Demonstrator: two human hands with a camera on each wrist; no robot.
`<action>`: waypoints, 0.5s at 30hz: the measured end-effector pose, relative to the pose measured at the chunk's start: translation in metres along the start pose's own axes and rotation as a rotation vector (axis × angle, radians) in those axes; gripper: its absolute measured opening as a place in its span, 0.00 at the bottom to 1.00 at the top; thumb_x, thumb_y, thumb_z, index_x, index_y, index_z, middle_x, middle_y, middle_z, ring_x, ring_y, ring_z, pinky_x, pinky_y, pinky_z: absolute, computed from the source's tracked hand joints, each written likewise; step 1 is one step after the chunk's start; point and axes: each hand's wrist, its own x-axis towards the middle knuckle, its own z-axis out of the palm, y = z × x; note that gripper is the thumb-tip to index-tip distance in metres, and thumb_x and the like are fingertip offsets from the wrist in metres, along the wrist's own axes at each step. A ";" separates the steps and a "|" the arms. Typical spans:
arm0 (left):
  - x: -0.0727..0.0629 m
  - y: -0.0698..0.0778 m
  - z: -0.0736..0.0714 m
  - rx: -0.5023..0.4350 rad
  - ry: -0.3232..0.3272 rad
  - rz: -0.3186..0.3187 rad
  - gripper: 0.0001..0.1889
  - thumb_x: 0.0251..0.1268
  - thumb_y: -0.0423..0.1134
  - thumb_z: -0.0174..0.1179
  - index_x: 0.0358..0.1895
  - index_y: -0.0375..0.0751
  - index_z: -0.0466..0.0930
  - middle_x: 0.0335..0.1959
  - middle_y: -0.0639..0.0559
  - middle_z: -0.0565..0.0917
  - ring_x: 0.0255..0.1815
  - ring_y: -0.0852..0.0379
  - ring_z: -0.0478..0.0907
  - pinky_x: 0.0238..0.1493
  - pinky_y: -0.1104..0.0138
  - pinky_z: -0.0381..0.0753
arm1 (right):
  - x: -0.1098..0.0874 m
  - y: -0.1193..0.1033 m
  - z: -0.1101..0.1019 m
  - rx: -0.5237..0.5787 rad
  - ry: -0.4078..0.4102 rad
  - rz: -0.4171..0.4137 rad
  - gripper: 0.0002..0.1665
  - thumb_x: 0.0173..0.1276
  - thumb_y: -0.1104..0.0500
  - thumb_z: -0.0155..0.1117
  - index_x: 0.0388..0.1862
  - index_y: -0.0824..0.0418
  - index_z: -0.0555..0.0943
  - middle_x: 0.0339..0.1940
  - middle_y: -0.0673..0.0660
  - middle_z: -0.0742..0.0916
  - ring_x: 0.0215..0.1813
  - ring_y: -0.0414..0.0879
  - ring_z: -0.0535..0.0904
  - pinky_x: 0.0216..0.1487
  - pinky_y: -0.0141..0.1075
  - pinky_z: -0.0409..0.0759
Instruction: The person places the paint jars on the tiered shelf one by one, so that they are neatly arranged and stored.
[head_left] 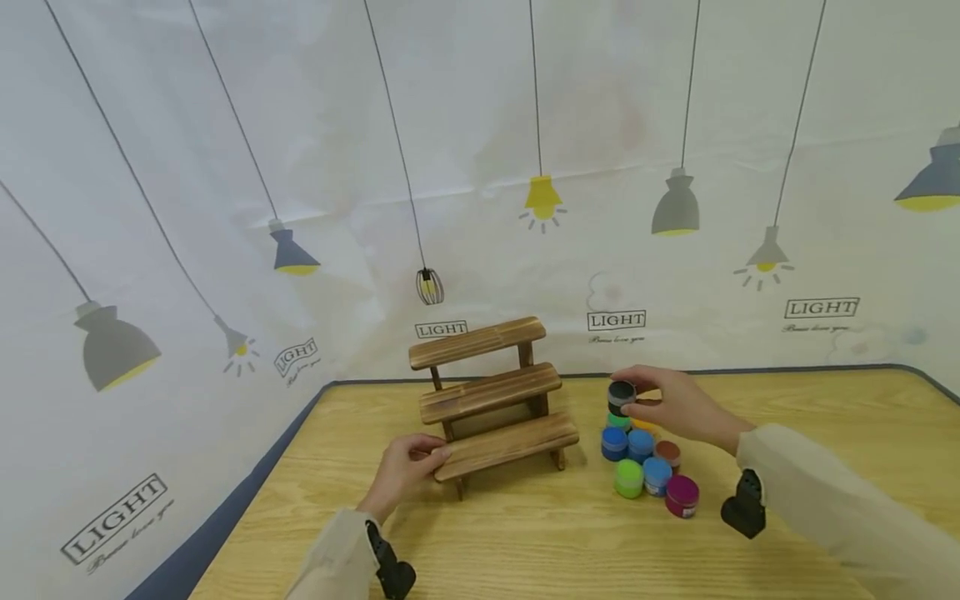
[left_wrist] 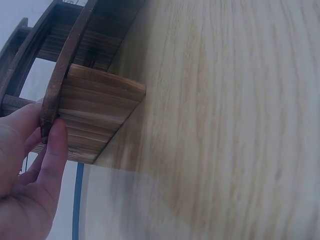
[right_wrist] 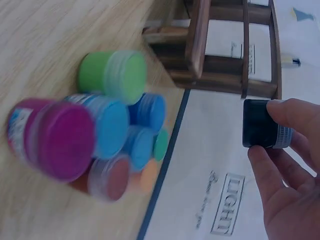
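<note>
A three-tier wooden step shelf [head_left: 495, 396] stands on the table. My left hand [head_left: 408, 468] pinches the left end of its lowest step, thumb on one face and fingers on the other, as the left wrist view shows [left_wrist: 37, 165]. My right hand [head_left: 678, 404] holds a small black paint jar [right_wrist: 261, 123] between thumb and fingers, above the back of a group of jars. In that group are a lime green jar [head_left: 628, 478], a magenta jar [head_left: 682, 497], several blue jars [head_left: 614, 444], a brown jar [head_left: 667, 454], a green jar [head_left: 618, 420] and an orange jar [head_left: 647, 427], partly hidden.
The jars stand close together on the wood-grain table [head_left: 540, 542], to the right of the shelf. Behind the table hangs a white backdrop [head_left: 480, 100] printed with lamps, its dark blue border [head_left: 750, 370] along the table's back edge.
</note>
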 end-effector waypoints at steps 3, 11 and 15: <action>0.000 0.000 0.000 -0.009 0.001 -0.006 0.13 0.55 0.38 0.61 0.41 0.32 0.80 0.32 0.47 0.81 0.31 0.55 0.77 0.31 0.67 0.76 | 0.012 -0.012 0.005 0.024 -0.022 -0.049 0.22 0.59 0.63 0.61 0.53 0.64 0.72 0.43 0.58 0.80 0.47 0.55 0.75 0.42 0.43 0.76; 0.002 -0.001 0.003 0.010 0.006 0.041 0.13 0.55 0.37 0.61 0.40 0.31 0.81 0.30 0.46 0.81 0.29 0.56 0.77 0.30 0.67 0.76 | 0.037 -0.046 0.021 0.006 -0.072 -0.152 0.22 0.57 0.65 0.63 0.52 0.64 0.73 0.40 0.54 0.80 0.44 0.50 0.76 0.38 0.35 0.76; 0.001 -0.001 0.001 0.020 0.010 0.034 0.12 0.55 0.37 0.61 0.40 0.32 0.81 0.30 0.47 0.81 0.30 0.56 0.77 0.31 0.67 0.76 | 0.051 -0.063 0.033 0.000 -0.077 -0.190 0.22 0.57 0.63 0.64 0.52 0.63 0.74 0.40 0.53 0.80 0.44 0.48 0.76 0.40 0.38 0.76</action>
